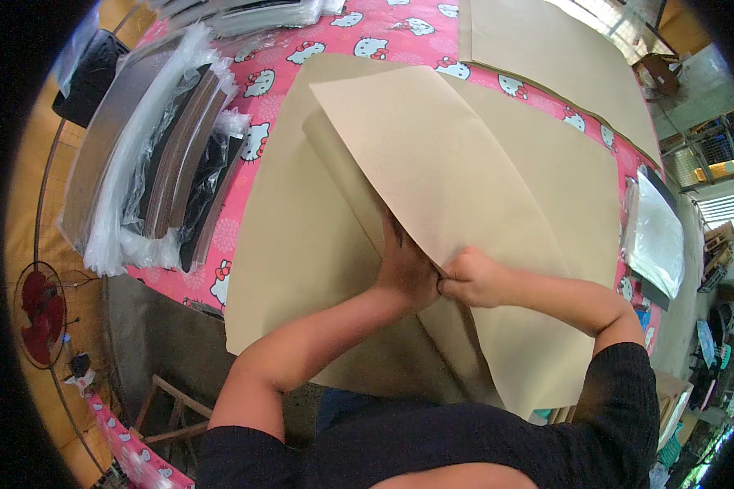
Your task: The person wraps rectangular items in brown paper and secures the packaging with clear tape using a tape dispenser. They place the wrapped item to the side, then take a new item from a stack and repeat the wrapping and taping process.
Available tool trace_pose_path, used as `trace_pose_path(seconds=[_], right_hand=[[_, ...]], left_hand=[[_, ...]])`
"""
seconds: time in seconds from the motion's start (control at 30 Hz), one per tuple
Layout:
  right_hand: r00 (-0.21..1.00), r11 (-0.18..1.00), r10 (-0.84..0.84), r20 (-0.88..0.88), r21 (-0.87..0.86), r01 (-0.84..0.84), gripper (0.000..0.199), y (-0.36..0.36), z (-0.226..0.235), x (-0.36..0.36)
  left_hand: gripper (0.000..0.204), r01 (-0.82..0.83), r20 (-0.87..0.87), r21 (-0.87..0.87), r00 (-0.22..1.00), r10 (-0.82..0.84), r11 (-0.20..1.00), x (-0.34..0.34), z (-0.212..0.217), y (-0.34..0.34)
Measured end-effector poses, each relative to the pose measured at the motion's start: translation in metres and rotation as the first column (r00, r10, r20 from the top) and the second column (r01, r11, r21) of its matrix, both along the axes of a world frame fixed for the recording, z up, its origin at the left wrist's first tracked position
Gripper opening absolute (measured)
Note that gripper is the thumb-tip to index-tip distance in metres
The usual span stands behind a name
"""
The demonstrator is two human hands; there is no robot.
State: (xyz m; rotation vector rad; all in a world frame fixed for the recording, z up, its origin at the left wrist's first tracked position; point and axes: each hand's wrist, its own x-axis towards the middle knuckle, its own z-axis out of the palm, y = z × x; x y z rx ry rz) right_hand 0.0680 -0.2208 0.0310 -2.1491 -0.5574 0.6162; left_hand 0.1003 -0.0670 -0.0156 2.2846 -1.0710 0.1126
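Note:
A large tan paper sheet (pixel 432 138) is bent up and over, its raised flap slanting across the middle of the pink table. Closed in a fist, my right hand (pixel 475 278) grips the lower edge of this flap. My left hand (pixel 408 265) reaches in beneath the flap, right beside the right hand. A finger or two of it stretch up along the underside; the rest are covered by the paper. Below lies another wide tan sheet (pixel 277 269), spread flat, with a rolled or folded part (pixel 334 167) standing along the crease.
Plastic-wrapped dark and brown panels (pixel 167 155) lie on the left of the pink patterned tablecloth (pixel 257 81). More tan sheets (pixel 546 49) are stacked at the far right. A clear plastic-wrapped pack (pixel 656 232) sits at the right edge. A red-bladed fan (pixel 41 318) stands left of the table.

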Motion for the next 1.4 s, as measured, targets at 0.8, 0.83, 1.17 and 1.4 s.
trace_pose_path(seconds=[0.8, 0.83, 1.17, 1.4], right_hand=[[0.818, 0.863, -0.173, 0.548, -0.317, 0.394, 0.047, 0.032, -0.027, -0.041], [0.798, 0.845, -0.145, 0.585, -0.346, 0.407, 0.048, 0.035, -0.029, -0.044], [0.78, 0.728, -0.145, 0.609, -0.467, 0.501, 0.051, 0.038, -0.032, -0.059], [0.744, 0.788, -0.19, 0.641, -0.353, 0.505, 0.044, 0.063, -0.034, -0.067]], left_hand=[[0.036, -0.238, -0.816, -0.472, 0.481, -0.319, 0.849, 0.133, -0.016, 0.077], [0.038, -0.324, -0.82, -0.379, 0.552, -0.153, 0.867, 0.137, -0.017, 0.063], [0.055, -0.66, -0.912, -0.27, 0.409, 0.034, 0.701, 0.139, 0.002, 0.029], [0.052, -0.58, -0.476, 0.08, 0.692, 0.543, 0.81, 0.186, -0.063, 0.087]])
